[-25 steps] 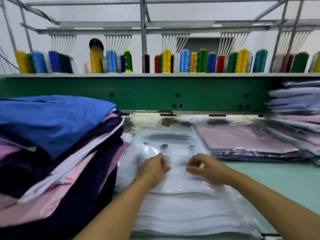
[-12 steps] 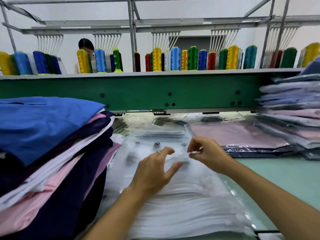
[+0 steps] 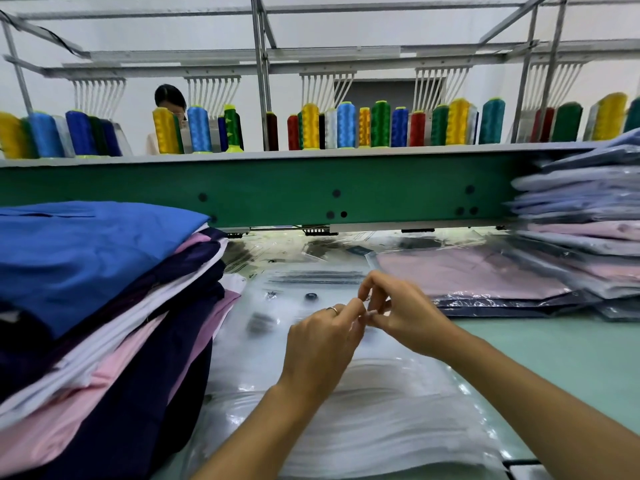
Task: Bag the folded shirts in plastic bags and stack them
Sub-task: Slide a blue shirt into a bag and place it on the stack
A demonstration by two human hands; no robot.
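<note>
A thick pile of clear plastic bags [image 3: 363,420] lies on the table in front of me. Above its far part my left hand [image 3: 325,337] and my right hand [image 3: 398,313] meet fingertip to fingertip, both pinching the thin edge of the top plastic bag. A tall stack of folded shirts [image 3: 97,306] in blue, navy, white and pink stands at the left. Bagged shirts [image 3: 474,275] lie flat at the right behind my hands, and a higher stack of bagged shirts [image 3: 585,223] rises at the far right.
A green machine beam [image 3: 277,188] crosses the back, low over the table, with coloured thread cones [image 3: 346,124] along its top. Another person's head [image 3: 169,98] shows behind the cones. Pale green table surface [image 3: 554,358] lies to the right of the bags.
Both hands lifted off the bag pile and came together; my right hand pinched up the bag edge first, then my left hand closed onto it too.
</note>
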